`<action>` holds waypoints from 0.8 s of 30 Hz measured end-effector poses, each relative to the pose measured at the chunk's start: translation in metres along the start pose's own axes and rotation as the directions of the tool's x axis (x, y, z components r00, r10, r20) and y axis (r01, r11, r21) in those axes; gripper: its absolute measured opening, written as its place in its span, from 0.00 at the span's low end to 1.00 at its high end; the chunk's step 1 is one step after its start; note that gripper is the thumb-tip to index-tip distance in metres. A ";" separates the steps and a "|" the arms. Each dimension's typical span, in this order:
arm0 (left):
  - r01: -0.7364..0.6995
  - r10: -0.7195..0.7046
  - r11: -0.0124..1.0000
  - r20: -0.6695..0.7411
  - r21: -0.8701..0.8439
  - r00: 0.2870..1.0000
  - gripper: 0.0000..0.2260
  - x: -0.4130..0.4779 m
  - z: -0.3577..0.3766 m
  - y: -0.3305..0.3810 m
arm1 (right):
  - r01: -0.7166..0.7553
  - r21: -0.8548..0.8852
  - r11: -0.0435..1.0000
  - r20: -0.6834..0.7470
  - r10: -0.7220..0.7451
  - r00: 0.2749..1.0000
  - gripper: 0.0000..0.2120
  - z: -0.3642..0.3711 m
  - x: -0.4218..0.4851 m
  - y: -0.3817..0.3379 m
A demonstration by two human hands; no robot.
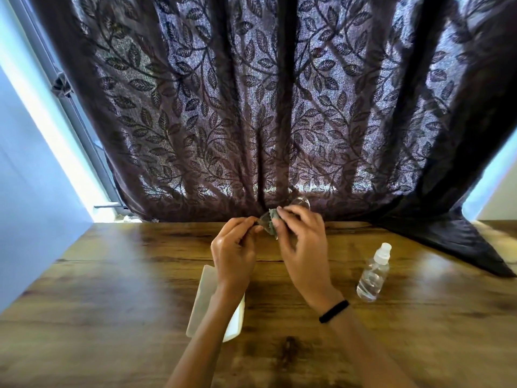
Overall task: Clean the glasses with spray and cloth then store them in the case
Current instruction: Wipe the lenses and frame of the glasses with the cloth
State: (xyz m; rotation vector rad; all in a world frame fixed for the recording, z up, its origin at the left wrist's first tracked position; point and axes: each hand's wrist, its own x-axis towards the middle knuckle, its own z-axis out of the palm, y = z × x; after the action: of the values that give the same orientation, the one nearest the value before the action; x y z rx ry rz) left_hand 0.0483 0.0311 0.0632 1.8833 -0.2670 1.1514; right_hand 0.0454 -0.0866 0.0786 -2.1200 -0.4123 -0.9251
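Observation:
Above the far middle of the wooden table point(112, 289), my left hand point(233, 253) pinches one end of the clear-lensed glasses point(300, 203). My right hand point(302, 242) presses a small grey-green cloth point(272, 224) against a lens, fingers closed around it. Most of the frame is hidden by my fingers and the cloth; one lens shows above my right hand. A clear spray bottle point(373, 273) with a white cap stands on the table to the right of my right wrist. The white case point(205, 298) lies under my left forearm, partly hidden by it.
A dark leaf-patterned curtain point(251, 107) hangs right behind the table's far edge and drapes onto the table at the right point(447, 239). A pale wall point(33, 205) borders the table on the left. A black band point(334, 311) sits on my right wrist.

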 end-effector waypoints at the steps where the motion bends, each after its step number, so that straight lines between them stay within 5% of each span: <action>1: 0.003 -0.003 1.000 -0.004 0.004 1.000 0.07 0.000 0.000 0.000 | 0.014 -0.016 1.000 0.011 -0.014 1.000 0.14 0.001 -0.003 -0.001; 9: 0.042 -0.041 0.999 -0.026 0.025 0.999 0.08 -0.008 0.005 -0.003 | 0.236 -0.132 0.963 0.161 -0.214 0.963 0.14 0.001 -0.011 0.000; 16: 0.048 -0.049 0.999 -0.048 -0.021 0.998 0.07 -0.009 0.007 -0.003 | 0.040 -0.082 0.996 0.035 -0.037 0.999 0.11 -0.006 0.004 0.017; 24: 0.079 -0.079 0.997 -0.092 -0.005 0.993 0.09 -0.011 0.013 -0.003 | 0.228 -0.081 0.970 0.107 -0.219 0.970 0.13 -0.001 -0.005 0.001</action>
State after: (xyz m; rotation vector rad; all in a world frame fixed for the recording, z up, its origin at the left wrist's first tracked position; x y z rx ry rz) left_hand 0.0517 0.0200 0.0506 1.8177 -0.1404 1.1804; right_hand 0.0421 -0.0877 0.0751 -2.2424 -0.6821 -0.9858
